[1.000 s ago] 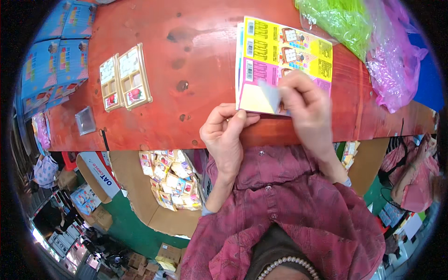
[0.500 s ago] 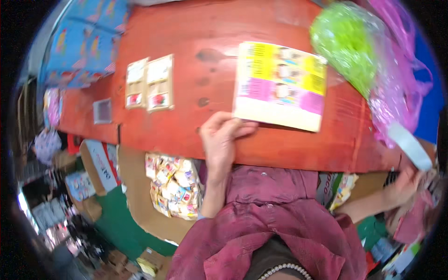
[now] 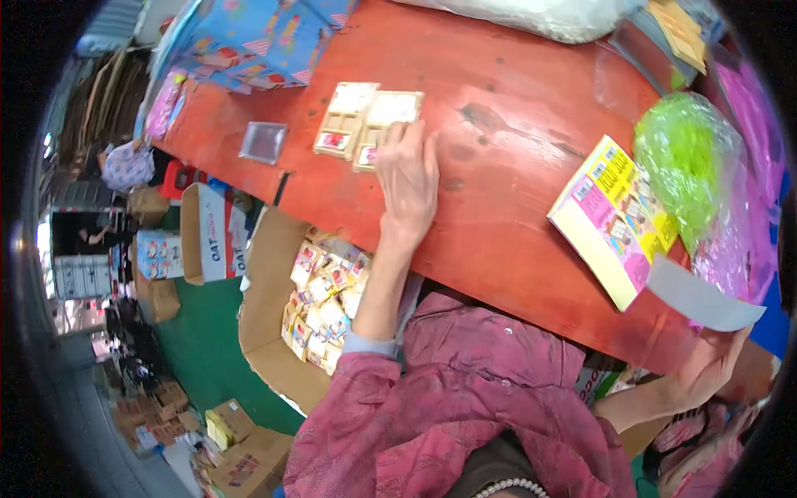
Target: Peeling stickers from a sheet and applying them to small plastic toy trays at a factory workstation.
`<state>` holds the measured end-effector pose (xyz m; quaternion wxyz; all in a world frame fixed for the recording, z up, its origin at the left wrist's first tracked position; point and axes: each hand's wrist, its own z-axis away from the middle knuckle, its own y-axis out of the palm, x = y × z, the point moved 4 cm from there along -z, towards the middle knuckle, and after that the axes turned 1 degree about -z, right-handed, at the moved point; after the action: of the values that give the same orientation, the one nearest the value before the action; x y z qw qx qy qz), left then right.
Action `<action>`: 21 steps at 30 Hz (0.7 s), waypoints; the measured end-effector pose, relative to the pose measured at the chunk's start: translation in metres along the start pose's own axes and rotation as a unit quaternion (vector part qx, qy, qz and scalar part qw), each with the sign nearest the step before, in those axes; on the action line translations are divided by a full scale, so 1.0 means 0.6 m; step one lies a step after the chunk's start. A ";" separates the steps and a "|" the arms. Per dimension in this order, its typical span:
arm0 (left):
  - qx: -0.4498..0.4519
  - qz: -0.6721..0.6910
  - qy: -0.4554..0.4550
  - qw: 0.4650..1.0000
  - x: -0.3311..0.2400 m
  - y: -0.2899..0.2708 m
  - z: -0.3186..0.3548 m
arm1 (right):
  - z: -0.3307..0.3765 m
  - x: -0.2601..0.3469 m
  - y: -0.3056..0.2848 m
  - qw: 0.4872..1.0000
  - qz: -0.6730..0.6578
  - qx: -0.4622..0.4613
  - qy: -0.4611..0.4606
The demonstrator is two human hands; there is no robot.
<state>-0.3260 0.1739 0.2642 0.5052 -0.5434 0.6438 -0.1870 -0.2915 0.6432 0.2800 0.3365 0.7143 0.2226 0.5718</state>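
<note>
My left hand (image 3: pixel 407 178) reaches over the table with its fingers bent over the right-hand one of two small, flat wooden boxes, covering part of it. This box (image 3: pixel 393 108) has a white upper panel and a small red picture below. Its twin, the other wooden box (image 3: pixel 336 143), lies close beside it on the left. At the right table edge, my right hand (image 3: pixel 716 361) is closed on the lower end of a curved, pale grey strip (image 3: pixel 701 297). The strip overlaps the corner of a yellow and pink printed booklet (image 3: pixel 618 216) lying on the table.
A clear plastic tray (image 3: pixel 264 142) lies left on the red table (image 3: pixel 498 207). Blue printed boxes (image 3: pixel 257 41) stand at the far left. Bright green shredded filler in clear plastic (image 3: pixel 685 158) sits at right. Below the table edge, an open carton (image 3: pixel 270 324) holds several small packets (image 3: pixel 324 307).
My left hand has left the booklet's edge and moved to the right-hand wooden box. The view has turned, so the booklet appears tilted further right. My right hand has raised the strip beside the booklet.
</note>
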 end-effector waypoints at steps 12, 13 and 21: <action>-0.008 -0.156 -0.022 0.988 0.084 0.055 0.066 | 0.008 -0.120 0.128 0.986 0.108 -0.121 0.049; 0.041 -0.192 0.007 0.981 0.069 0.053 0.072 | 0.005 -0.123 0.117 0.984 0.145 -0.087 0.053; 0.067 0.006 -0.015 0.998 -0.069 0.043 0.150 | 0.017 -0.147 0.134 0.978 0.150 -0.096 0.111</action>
<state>-0.2667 0.2473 0.2245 0.5510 -0.5076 0.6253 -0.2184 -0.3090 0.5249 0.2793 0.2868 0.6364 0.0927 0.7100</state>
